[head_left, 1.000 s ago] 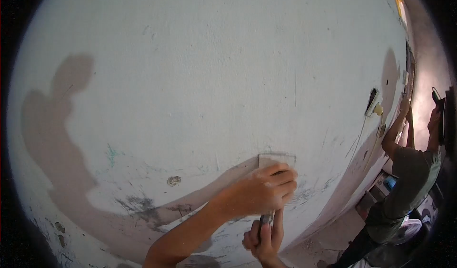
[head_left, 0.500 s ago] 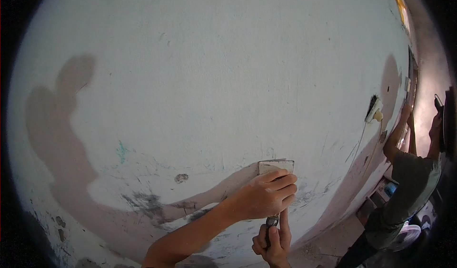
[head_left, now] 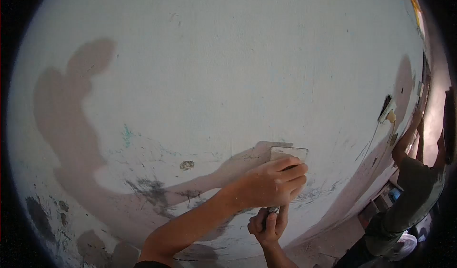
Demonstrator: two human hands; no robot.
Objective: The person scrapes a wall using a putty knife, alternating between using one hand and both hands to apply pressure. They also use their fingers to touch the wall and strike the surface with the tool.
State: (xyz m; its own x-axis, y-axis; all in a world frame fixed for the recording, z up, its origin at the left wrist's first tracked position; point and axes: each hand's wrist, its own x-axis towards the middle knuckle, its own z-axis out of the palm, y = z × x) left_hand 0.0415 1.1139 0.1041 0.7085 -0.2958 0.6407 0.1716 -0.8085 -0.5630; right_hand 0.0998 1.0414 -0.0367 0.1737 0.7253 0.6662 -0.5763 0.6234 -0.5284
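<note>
Currently, the white wall (head_left: 228,53) fills your view. Judged from its surface, scraping is at an early stage: only the lower band shows bared grey patches (head_left: 152,189) and scratch marks, while the broad area above reads as untouched. A co-worker (head_left: 409,192) works the same wall at far right, well apart from you. Your left hand (head_left: 271,184) lies curled over the scraper blade (head_left: 288,152), pressing it flat to the wall; the blade's top edge shows just above the fingers. Your right hand (head_left: 268,225), directly below, is clenched round the scraper handle (head_left: 272,211), which is mostly hidden.
</note>
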